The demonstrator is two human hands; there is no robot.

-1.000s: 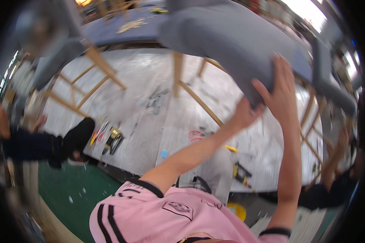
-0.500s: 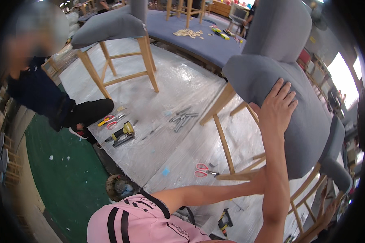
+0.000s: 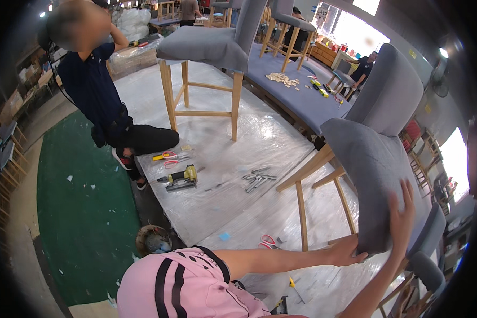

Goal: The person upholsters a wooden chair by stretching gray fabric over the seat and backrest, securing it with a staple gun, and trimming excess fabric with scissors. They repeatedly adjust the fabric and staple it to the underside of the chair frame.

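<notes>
Hands first: my left hand [image 3: 347, 252] cups the underside of the grey upholstered chair [image 3: 376, 175] at the front edge of its seat, fingers curled beneath the padding. My right hand [image 3: 401, 214] lies flat on the seat's side just above it, fingers spread against the fabric. The chair is tilted, its wooden legs [image 3: 307, 196] splayed toward the plastic-covered floor [image 3: 238, 143]. I judge the sound way to go on is keeping both palms wide and the weight low, so the legs clear the loose metal parts [image 3: 258, 177] lying beyond them. Farther from the chair sit a yellow nail gun [image 3: 181, 177], possibly corded, and a second grey chair [image 3: 212, 47], with a crouching person [image 3: 108, 106] beside it.
</notes>
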